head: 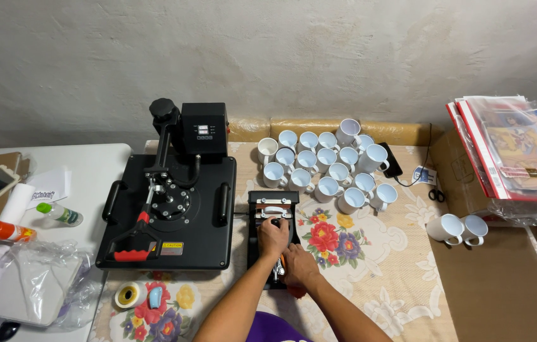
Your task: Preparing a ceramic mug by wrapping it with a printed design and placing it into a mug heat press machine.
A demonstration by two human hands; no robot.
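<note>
- Mug press [273, 218], a small black clamp machine, sits near the desk's [401, 278] front edge, mid-width, just beside the big flat heat press [170, 209].
- White mugs [322, 168] cluster near the back edge, with two more mugs [458, 229] towards the right edge.
- Left hand [273, 237] rests on top of the press, its grip closed around a knob there.
- Right hand [299, 267] sits nearer the front; its grip is curled on the press's orange-tipped lever.
</note>
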